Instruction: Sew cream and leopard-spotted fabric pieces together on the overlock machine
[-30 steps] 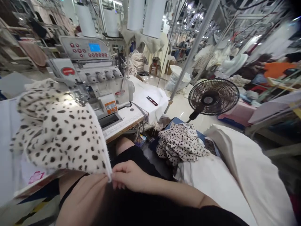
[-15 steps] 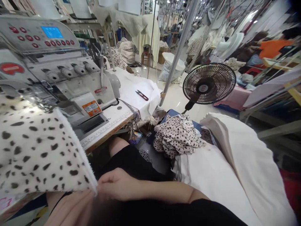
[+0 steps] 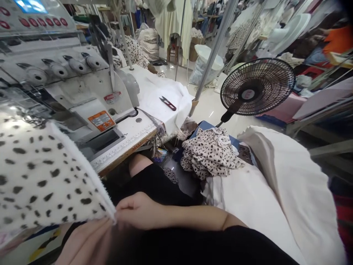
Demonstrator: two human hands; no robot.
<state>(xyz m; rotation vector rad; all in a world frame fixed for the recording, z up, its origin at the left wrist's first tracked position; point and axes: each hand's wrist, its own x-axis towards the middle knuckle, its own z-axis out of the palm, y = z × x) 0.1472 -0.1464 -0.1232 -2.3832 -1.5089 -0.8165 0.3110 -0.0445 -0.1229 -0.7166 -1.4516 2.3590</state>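
Observation:
A cream fleece fabric with black spots (image 3: 41,176) stretches from the sewing machine (image 3: 68,88) at the left toward my lap. Its white fuzzy edge runs down to a corner between my hands. My right hand (image 3: 138,211) is closed in a pinch on that corner. Just beside it, my left hand (image 3: 88,239) grips the fabric's lower edge, its fingers partly hidden and blurred. The fabric's far end lies under the machine's needle area, where the details are hard to make out.
Dark red thread snips (image 3: 168,103) lie on white cloth (image 3: 154,86) at the machine table's right end. A black fan (image 3: 256,88) stands beyond a metal pole (image 3: 212,55). Crumpled spotted fabric (image 3: 212,151) and large cream cloth (image 3: 298,176) are piled to my right.
My view has shifted closer to the table and tilted down a little. Both hands keep their hold on the fabric corner, with hardly any movement.

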